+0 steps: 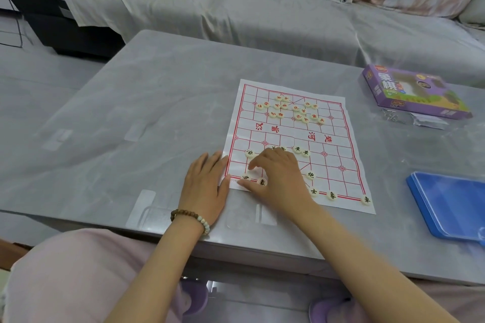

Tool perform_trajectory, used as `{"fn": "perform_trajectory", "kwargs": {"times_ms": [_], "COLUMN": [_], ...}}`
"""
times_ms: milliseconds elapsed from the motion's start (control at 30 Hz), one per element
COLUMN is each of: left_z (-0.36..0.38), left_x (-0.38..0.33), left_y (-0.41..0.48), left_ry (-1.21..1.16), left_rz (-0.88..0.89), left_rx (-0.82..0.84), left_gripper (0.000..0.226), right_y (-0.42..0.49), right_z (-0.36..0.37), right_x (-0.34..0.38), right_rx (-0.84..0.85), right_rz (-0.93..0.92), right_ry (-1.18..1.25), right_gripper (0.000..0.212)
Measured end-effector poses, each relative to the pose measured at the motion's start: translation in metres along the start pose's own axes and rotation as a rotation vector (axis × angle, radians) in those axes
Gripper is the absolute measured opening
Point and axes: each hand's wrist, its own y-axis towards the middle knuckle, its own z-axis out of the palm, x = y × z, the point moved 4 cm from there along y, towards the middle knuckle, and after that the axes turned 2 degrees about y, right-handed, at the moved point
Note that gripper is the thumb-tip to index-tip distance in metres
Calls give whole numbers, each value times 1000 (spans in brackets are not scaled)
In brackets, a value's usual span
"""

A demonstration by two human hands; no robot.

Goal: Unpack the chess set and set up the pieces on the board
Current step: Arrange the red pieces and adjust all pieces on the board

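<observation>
Head view: left hand (pixel 204 186) spread flat by board (pixel 337 139); right hand (pixel 280 176) grip unclear.

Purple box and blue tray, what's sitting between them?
A crumpled clear plastic wrapper lies right beside the purple box; from there to the blue tray the grey table is bare. The head view shows this.
</observation>
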Motion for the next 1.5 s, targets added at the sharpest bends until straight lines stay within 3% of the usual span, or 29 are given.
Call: {"fn": "perform_trajectory", "kwargs": {"times_ms": [200,600,800,1001,1201,1301,1401,1501], "left_z": [1,5,0,0,21,27,27,20], "left_x": [1,4,1,-24,-38,-44,-47,-45], "left_y": [0,1,1,9,23,26,28,29], "left_ry": [-3,10,-59,0,126,113,96,45], "left_rz": [1,4,36,159,192,208,209,178], "left_rx": [-2,4,-23,74,170,186,189,144], "left_gripper": [48,48,56,66,89,86,68,64], "right_y": [-3,-9,-4,-13,-19,-15,-11,-8], "right_z": [7,5,-35,-59,-43,-37,-32,-26], "right_x": [5,1,-44,-93,-91,-83,-77,-72], "right_rx": [-15,16,-135,-99,61,85,72,80], "right_rz": [17,56,261,440,378,327,324,320], "right_ry": [25,161,342,286,291,272,224,66], "right_gripper": [22,22,17,15,17,19,17,30]}}
